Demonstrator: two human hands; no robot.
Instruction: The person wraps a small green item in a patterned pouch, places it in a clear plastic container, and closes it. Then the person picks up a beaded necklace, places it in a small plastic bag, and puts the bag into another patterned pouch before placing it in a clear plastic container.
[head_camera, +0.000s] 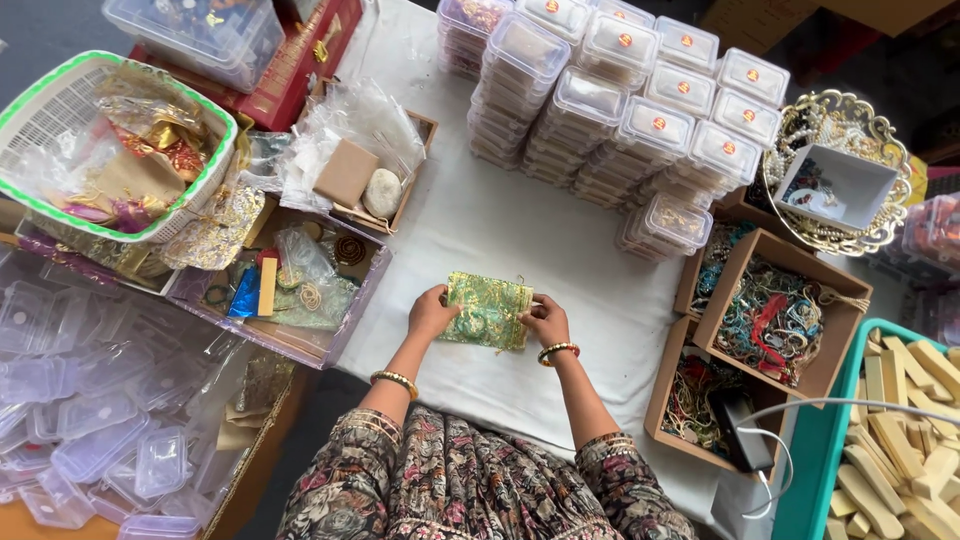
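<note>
Here both hands, left hand (432, 312) and right hand (546, 320), pinch the green brocade pouch (488, 310); risk: loose grip, pouch slides on white cloth (560, 250).

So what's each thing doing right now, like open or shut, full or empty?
Green brocade pouch: flat on the white cloth, held at both ends.
Left hand: gripping the pouch's left edge.
Right hand: gripping its right edge.
Clear lidded boxes: shut, stacked.
Cardboard box: open, full of cords.
Green-rimmed basket: holds wrappers.

White-covered table (560, 250); dark grey floor (40, 30)
</note>
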